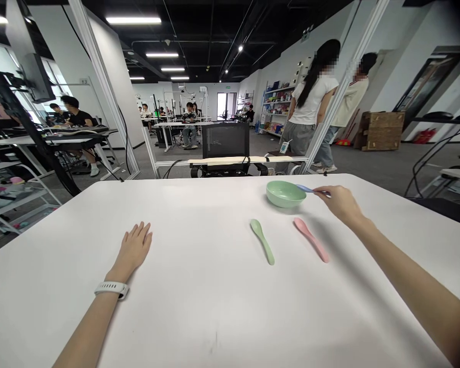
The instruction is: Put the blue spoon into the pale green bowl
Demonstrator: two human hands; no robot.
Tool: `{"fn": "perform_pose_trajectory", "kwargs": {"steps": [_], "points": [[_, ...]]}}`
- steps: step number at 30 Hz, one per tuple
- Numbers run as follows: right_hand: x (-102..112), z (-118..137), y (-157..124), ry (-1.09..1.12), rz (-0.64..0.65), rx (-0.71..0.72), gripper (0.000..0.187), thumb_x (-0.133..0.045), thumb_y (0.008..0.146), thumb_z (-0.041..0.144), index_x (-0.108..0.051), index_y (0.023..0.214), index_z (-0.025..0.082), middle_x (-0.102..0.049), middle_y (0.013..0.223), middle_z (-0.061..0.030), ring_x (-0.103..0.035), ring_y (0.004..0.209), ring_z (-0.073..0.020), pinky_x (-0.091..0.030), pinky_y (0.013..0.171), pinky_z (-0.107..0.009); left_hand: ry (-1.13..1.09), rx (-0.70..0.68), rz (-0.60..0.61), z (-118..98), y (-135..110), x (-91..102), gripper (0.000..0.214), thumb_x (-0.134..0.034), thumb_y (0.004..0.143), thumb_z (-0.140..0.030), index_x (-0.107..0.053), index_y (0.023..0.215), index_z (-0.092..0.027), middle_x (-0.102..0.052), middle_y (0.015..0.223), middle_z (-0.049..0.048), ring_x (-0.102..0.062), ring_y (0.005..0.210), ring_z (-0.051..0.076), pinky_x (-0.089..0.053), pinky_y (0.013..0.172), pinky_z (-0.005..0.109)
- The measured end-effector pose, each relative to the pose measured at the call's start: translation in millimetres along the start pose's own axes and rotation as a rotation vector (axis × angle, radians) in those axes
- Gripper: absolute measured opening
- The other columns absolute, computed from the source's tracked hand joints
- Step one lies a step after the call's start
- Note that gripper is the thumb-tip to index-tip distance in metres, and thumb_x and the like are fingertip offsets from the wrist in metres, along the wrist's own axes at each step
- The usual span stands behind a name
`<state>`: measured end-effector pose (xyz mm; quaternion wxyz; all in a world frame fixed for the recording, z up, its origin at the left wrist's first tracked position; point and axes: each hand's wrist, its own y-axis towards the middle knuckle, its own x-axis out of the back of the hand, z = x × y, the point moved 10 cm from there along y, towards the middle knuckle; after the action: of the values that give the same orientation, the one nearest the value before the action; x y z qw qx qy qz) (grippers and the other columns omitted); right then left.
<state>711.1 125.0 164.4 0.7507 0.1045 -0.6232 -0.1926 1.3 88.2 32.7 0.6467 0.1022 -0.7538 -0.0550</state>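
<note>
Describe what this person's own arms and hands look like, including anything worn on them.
Both forearms are bare, with no sleeves, gloves or cables in view. The left hand has a white watch-style wristband on its wrist; its face cannot be made out. The right hand shows nothing worn on it.

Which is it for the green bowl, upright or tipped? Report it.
Upright: the green bowl stands on its base on the white table, rim level and facing up.

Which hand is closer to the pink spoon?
Right. The right hand is just beyond the pink plastic spoon and to its right; the left hand rests far off to its left.
</note>
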Motion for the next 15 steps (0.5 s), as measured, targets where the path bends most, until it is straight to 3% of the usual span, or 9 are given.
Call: {"fn": "perform_pose_trajectory", "kwargs": {"steps": [3, 6, 10, 15], "points": [[-16.7, 32.9, 23.4, -0.108, 0.130, 0.093, 0.041, -0.051, 0.111, 0.019, -0.089, 0.123, 0.010, -0.087, 0.127, -0.0237, -0.075, 0.118, -0.0339, -0.052, 0.102, -0.041, 0.002, 0.001, -0.012, 0.4, -0.2, 0.2, 0.072, -0.025, 0.112, -0.043, -0.061, 0.167, -0.014, -0.055, 0.180, 0.0201, -0.049, 0.170, 0.036, -0.038, 0.139, 0.064], [-32.1, 50.1, 38.1, -0.135, 0.184, 0.130, 0.034, -0.056, 0.107, 0.014, -0.090, 0.113, 0.012, -0.088, 0.123, -0.0238, -0.075, 0.114, -0.0319, -0.050, 0.102, -0.040, 0.002, 0.005, -0.005, 0.0, -1.3, -0.1, 0.073, -0.025, 0.112, -0.044, -0.060, 0.168, -0.015, -0.054, 0.181, 0.0196, -0.047, 0.171, 0.035, -0.037, 0.139, 0.061], [-49.5, 58.8, 47.8, -0.180, 0.224, 0.150, 0.035, -0.055, 0.104, 0.009, -0.090, 0.108, 0.012, -0.088, 0.118, -0.0248, -0.077, 0.111, -0.0308, -0.050, 0.103, -0.042, 0.002, 0.011, 0.004, -1.1, -2.4, 0.1, 0.072, -0.026, 0.112, -0.043, -0.059, 0.170, -0.015, -0.053, 0.182, 0.0192, -0.046, 0.172, 0.034, -0.037, 0.140, 0.061], [-54.9, 55.9, 51.1, -0.198, 0.215, 0.152, 0.041, -0.054, 0.101, 0.014, -0.090, 0.121, 0.016, -0.089, 0.119, -0.0201, -0.080, 0.116, -0.0331, -0.055, 0.105, -0.045, 0.000, 0.009, 0.013, -0.8, -2.1, -0.1, 0.073, -0.025, 0.111, -0.042, -0.059, 0.169, -0.012, -0.051, 0.183, 0.0204, -0.046, 0.172, 0.036, -0.036, 0.140, 0.063]]}}
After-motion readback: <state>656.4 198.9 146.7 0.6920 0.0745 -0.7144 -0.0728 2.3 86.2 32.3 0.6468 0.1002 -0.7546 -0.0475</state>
